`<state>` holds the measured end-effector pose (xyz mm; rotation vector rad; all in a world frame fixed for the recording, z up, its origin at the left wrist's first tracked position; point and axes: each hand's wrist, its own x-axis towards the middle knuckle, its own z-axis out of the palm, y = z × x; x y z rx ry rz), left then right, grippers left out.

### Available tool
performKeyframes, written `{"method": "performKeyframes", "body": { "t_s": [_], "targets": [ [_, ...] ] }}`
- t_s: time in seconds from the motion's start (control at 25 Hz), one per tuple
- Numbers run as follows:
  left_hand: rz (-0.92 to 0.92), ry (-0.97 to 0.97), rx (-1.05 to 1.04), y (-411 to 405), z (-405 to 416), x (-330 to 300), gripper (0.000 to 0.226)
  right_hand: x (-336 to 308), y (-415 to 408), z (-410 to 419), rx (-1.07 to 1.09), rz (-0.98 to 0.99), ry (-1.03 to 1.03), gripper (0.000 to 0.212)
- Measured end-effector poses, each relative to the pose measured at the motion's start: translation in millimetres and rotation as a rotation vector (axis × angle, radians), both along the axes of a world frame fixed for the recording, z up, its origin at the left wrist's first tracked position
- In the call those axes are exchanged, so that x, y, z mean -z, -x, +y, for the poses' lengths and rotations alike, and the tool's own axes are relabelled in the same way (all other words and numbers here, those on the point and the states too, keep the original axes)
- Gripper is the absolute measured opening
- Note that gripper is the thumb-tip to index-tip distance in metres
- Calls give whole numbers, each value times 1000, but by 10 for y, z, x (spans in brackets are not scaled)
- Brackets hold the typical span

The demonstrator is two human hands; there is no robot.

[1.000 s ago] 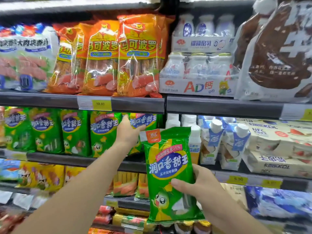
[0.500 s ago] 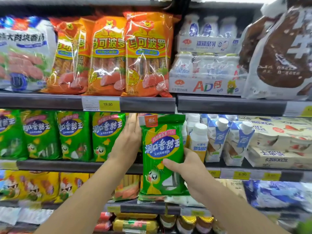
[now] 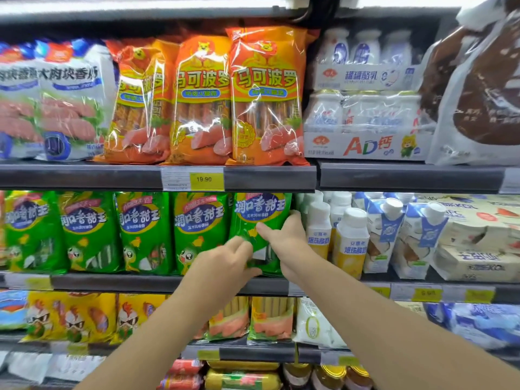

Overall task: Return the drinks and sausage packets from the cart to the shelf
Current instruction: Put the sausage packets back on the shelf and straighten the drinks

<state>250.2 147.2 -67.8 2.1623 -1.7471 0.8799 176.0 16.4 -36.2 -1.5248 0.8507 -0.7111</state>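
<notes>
Right hand (image 3: 287, 240) grips the green sausage packet (image 3: 260, 218) along its right edge, thumb across the front, fingers curled round the side. Left hand (image 3: 225, 266) pinches the packet's lower left corner, fingers bent on the wrapper. I see the packet standing upright on the middle shelf (image 3: 140, 282), at the right end of the row of matching green packets (image 3: 143, 232), its top under the price rail (image 3: 206, 179) above. White drink bottles (image 3: 318, 226) stand just beside it on the right. Orange sausage packs (image 3: 267, 94) sit on the shelf above.
</notes>
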Motion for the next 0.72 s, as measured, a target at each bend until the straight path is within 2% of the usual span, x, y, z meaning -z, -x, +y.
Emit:
{"method": "performKeyframes", "body": {
  "t_s": [0.12,0.24,0.32,0.4,0.48,0.56,0.64,0.72],
  "targets": [
    [-41,-67,-51,-34,-110,89,44,-70,-3,37,-33,231,214,57],
    [17,-72,-93,-67,-205,165,43,-186,5,39,-80,452,408,60],
    [32,-78,-103,-63,-275,203,42,-274,51,33,-115,617,525,51],
    [11,-87,-115,-38,-348,216,43,-296,158,38,-159,736,641,33],
    [26,-92,-129,-5,-409,210,41,-226,380,58,-235,723,757,33],
    [54,-94,-146,55,-418,207,42,-51,743,28,-247,587,761,31],
    [129,-61,-165,144,-400,206,38,143,1183,-104,-145,436,592,23],
    [261,35,-154,279,-428,192,28,319,1514,-334,61,335,469,18]
  ]
}}
